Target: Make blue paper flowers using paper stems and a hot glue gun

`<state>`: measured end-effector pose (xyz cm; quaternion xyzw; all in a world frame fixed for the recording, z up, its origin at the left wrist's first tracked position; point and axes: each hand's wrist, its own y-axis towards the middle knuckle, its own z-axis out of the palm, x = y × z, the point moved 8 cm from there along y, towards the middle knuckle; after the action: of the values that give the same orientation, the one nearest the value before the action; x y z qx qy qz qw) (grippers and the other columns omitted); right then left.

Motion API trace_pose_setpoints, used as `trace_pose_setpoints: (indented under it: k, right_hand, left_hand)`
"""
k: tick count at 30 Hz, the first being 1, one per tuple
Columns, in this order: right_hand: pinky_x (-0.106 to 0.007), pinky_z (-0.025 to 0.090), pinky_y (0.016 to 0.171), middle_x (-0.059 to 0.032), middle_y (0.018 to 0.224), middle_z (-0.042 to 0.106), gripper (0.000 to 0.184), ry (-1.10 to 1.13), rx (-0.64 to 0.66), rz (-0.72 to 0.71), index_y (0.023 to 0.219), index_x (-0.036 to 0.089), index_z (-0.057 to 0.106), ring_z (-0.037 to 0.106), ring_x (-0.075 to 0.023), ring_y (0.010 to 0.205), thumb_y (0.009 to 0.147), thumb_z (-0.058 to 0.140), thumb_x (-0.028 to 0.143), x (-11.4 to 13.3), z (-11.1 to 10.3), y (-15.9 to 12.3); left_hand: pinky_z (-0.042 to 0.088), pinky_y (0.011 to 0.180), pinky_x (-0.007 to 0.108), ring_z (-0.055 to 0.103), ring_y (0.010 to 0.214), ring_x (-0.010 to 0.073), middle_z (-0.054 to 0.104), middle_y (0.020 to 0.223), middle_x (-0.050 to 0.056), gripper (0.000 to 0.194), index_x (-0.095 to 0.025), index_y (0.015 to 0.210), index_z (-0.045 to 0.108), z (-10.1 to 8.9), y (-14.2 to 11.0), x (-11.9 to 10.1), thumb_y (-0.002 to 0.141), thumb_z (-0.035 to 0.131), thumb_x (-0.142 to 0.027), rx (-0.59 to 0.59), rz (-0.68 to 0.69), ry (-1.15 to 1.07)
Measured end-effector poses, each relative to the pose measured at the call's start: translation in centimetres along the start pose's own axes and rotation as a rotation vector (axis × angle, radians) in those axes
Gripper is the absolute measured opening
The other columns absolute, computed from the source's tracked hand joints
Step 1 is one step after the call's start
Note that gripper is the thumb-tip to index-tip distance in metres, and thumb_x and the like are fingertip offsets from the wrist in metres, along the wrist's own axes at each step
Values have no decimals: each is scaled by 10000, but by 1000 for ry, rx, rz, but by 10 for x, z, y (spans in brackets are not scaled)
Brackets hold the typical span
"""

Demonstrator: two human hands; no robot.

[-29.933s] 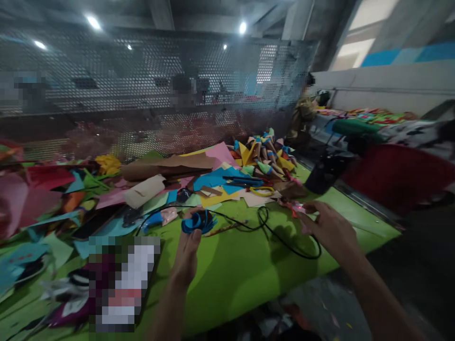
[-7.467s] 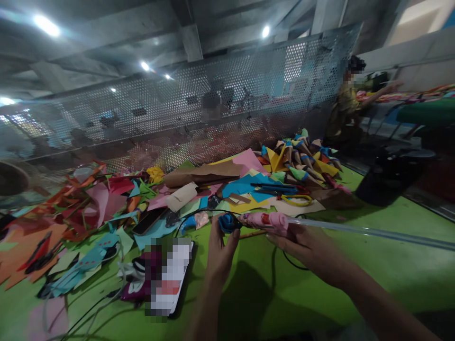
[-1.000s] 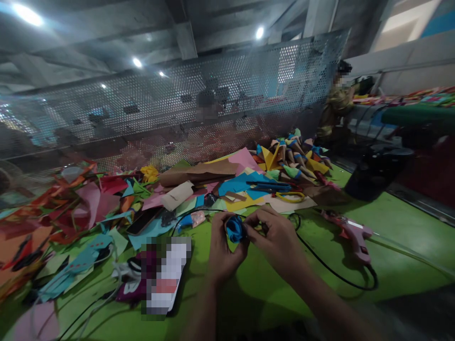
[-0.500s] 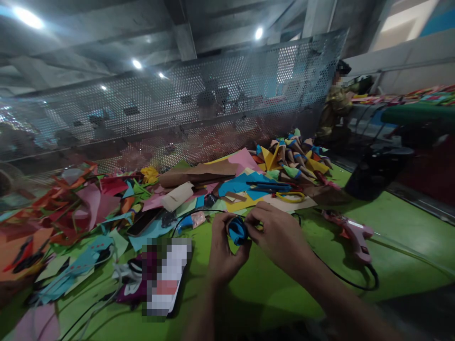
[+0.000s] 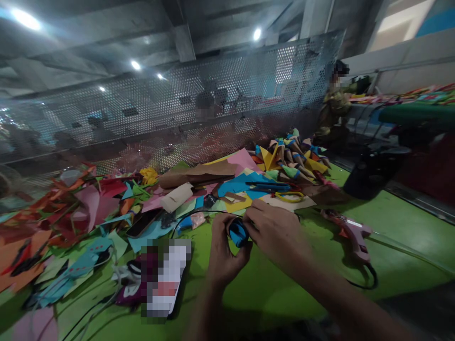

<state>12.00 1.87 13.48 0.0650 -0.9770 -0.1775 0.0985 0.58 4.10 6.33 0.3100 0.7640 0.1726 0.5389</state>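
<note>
A small rolled piece of blue paper is held over the green table, its round open end facing me. My left hand is curled around it, thumb below and fingers on the left side. My right hand meets its right upper rim with the fingertips closed on the paper edge. The fingertips partly hide that edge. Just beyond the hands are a blue and pinkish paper piece, a yellow-handled tool and blue paper sheets.
A pink glue gun lies to the right with its cord. A phone lies left of my hands. Coloured paper scraps cover the far left; several paper cones are heaped at the back right. A dark container stands near the right edge.
My right hand has shifted slightly left and closer around the rim of the blue paper. The roll's opening looks rounder and more hollow now.
</note>
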Motion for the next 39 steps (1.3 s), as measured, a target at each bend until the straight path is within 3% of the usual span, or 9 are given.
trace_pose_setpoints:
  k: [11, 25, 34, 39]
  right_hand:
    - [-309, 228, 566, -29, 876, 697, 155, 87, -55, 28, 747, 198, 664, 597, -164, 690, 878, 582, 206, -5, 0, 4]
    - [-291, 269, 584, -23, 859, 686, 113, 132, 43, 44, 741, 200, 661, 615, -165, 744, 830, 592, 185, -9, -1, 10]
    - [-293, 234, 571, -11, 816, 681, 115, 111, 12, -4, 718, 206, 667, 587, -157, 702, 819, 613, 189, -8, 0, 15]
    - [-297, 213, 566, -32, 867, 686, 96, 108, -54, -127, 776, 190, 683, 561, -150, 699, 852, 624, 187, -3, -6, 15]
  left_hand:
    - [438, 913, 347, 513, 1040, 223, 512, 1109, 47, 478, -246, 1159, 474, -2, 1, -2, 712, 604, -135, 4, -26, -109]
    - [459, 837, 332, 525, 955, 209, 526, 1062, 34, 449, -252, 1166, 481, -2, 1, -1, 737, 607, -210, 20, -32, -153]
    - [453, 854, 333, 524, 978, 209, 525, 1078, 31, 465, -252, 1164, 472, 0, 1, 4, 722, 596, -179, 32, -85, -185]
    - [454, 853, 320, 529, 978, 202, 539, 1081, 22, 487, -268, 1165, 472, 1, 0, 5, 714, 600, -137, 32, -121, -181]
